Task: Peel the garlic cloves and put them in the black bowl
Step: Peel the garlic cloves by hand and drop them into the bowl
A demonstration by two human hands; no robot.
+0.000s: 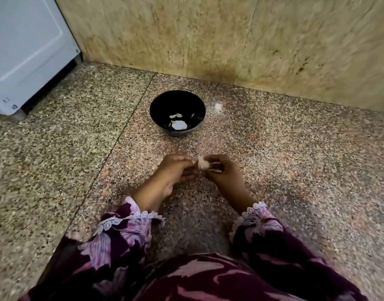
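Observation:
A black bowl stands on the speckled granite counter, ahead of my hands. Several pale peeled garlic cloves lie in its bottom. Nearer to me, both hands meet above the counter around a small piece of garlic with papery skin. My left hand pinches it from the left with the fingertips. My right hand grips it from the right, fingers curled round it. Part of the garlic is hidden by the fingers.
A beige stone wall closes the counter behind the bowl. A white appliance stands at the far left. A seam in the counter runs diagonally left of the bowl. A small white fleck lies right of the bowl.

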